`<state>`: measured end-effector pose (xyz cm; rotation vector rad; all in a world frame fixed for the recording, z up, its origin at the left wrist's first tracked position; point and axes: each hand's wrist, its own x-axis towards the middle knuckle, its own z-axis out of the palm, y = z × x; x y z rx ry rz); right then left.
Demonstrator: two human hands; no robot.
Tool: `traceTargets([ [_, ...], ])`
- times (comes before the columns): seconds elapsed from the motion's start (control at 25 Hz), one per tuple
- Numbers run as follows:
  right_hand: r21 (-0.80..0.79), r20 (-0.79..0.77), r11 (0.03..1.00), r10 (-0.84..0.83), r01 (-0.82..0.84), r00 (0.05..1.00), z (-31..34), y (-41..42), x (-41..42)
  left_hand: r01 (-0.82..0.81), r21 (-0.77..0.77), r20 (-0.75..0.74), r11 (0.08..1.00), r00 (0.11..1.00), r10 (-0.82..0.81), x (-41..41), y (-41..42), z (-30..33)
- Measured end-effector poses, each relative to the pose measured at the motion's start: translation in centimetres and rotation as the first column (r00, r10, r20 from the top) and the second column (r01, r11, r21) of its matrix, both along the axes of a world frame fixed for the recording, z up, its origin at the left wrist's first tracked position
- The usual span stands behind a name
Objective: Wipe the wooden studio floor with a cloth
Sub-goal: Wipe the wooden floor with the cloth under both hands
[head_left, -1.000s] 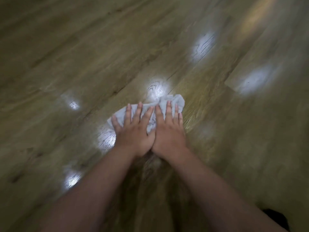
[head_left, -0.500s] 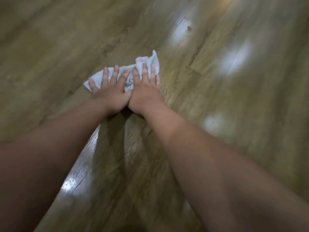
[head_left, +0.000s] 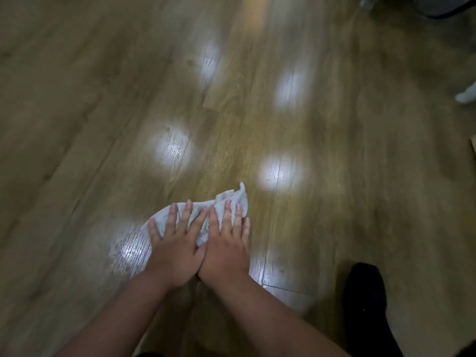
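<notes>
Both hands lie flat, side by side and touching, on a crumpled white cloth (head_left: 226,204) on the wooden floor (head_left: 77,124). The left hand (head_left: 175,251) and right hand (head_left: 226,251) press it with fingers straight and spread, gripping nothing. Pale light reflections (head_left: 172,150) dot the floor.

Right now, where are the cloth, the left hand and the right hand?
cloth (head_left: 233,202), head view: bare crumpled part beyond the fingertips.
left hand (head_left: 175,256), head view: back of the hand, flat on the cloth.
right hand (head_left: 225,253), head view: back of the hand.
</notes>
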<state>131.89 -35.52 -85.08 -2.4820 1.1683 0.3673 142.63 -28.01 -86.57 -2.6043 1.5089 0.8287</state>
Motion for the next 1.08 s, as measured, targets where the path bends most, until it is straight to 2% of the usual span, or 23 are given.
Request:
traceTargets([
  [0.16,-0.003,0.04,1.0,-0.024,0.024,0.999,-1.2,-3.6,3.6,0.026,-0.012,0.022,1.0,0.999,-0.025,4.4,-3.9,-0.2],
  [0.36,-0.085,0.088,0.996,0.016,-0.009,0.996,-2.7,-15.2,12.4,-0.077,-0.082,0.101,0.994,0.991,0.085,12.0,-15.3,-0.9],
  [0.48,-0.105,0.124,0.994,0.04,-0.027,0.991,-3.8,-20.3,14.8,-0.112,-0.098,0.103,0.989,0.987,0.122,14.5,-20.1,-1.3],
  [0.6,-0.094,0.187,0.995,0.051,-0.034,0.981,-3.4,-21.6,15.1,-0.13,-0.074,0.101,0.989,0.985,0.137,14.6,-21.5,-0.7],
  [0.76,-0.06,0.265,0.998,0.007,0.009,0.964,-2.6,-19.2,9.3,-0.076,-0.099,0.064,0.992,0.995,0.083,9.1,-19.6,-0.4],
  [1.0,-0.048,0.086,0.991,-0.121,0.125,0.989,-1.1,-14.8,-8.5,0.138,-0.165,0.055,0.977,0.99,-0.13,-7.6,-15.9,-0.6],
  [1.08,-0.057,0.091,0.986,-0.154,0.159,0.984,-1.0,-13.6,-12.5,0.179,-0.153,0.059,0.972,0.983,-0.172,-11.4,-15.3,-0.2],
])
